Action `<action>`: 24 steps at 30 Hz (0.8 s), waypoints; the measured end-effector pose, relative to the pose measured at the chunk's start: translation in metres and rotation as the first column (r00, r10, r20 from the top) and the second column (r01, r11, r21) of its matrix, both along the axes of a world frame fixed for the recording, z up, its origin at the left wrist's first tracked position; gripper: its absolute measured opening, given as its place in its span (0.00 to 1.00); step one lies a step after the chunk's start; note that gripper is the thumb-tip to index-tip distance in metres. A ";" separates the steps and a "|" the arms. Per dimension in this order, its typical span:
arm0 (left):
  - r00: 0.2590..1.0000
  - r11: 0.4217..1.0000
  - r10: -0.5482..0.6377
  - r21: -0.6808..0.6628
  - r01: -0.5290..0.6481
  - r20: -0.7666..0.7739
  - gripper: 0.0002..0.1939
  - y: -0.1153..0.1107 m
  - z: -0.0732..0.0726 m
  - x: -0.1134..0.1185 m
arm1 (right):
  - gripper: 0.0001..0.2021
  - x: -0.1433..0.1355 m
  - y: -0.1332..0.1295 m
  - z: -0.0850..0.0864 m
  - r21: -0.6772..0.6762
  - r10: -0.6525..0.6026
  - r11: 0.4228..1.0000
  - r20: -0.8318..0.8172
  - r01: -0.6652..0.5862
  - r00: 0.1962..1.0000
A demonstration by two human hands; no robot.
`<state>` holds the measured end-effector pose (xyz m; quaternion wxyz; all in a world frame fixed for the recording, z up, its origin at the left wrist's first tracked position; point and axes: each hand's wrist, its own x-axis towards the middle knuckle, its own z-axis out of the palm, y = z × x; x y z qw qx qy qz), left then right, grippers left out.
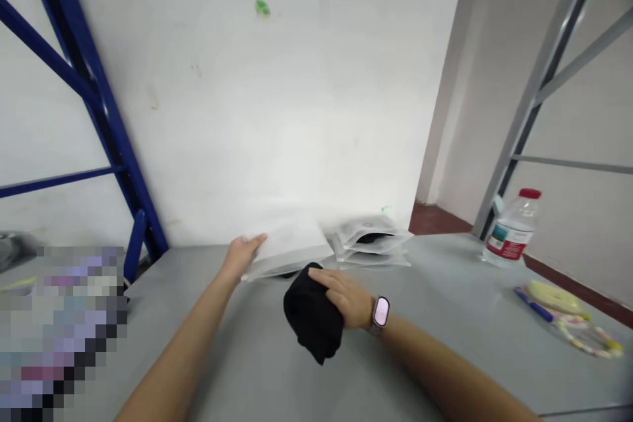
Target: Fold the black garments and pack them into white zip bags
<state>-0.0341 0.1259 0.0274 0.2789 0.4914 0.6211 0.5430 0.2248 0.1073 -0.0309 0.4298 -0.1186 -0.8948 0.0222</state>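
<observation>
Black cloth, bunched into a soft bundle [312, 316], is in the grip of the right hand [346, 297], near the middle of the grey table [430, 316] and in front of the bags; whether it touches the table, I cannot tell. The left hand [243, 254], apart from the right, pinches the left edge of a whitish bag [291, 241], with its thumb on top. Something dark shows at the near edge of this bag, but I cannot say if it lies inside or under. Just beside it, to the right, is a stack of translucent bags [361, 229]; the upper one gapes at its near side, and a black content [376, 237] is visible in it. Farther right stands a clear bottle [512, 231] with red cap on; its liquid level is not readable. Near the bottle lies a bead ring [591, 339].
</observation>
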 end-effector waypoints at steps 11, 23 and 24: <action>0.933 0.941 -0.297 0.101 0.322 -0.205 0.25 -0.038 -0.034 0.047 | 0.21 -0.021 -0.013 0.016 -0.814 -0.461 0.530 -0.513 -0.239 0.724; 0.814 0.836 -0.530 -0.011 0.548 0.237 0.23 -0.062 -0.023 0.058 | 0.21 -0.019 -0.023 0.023 -0.771 -0.225 0.084 -0.632 -0.632 0.742; 0.826 0.848 -0.518 0.009 0.530 0.222 0.25 -0.062 -0.025 0.059 | 0.20 -0.020 -0.022 0.022 -0.792 -0.217 0.102 -0.608 -0.602 0.764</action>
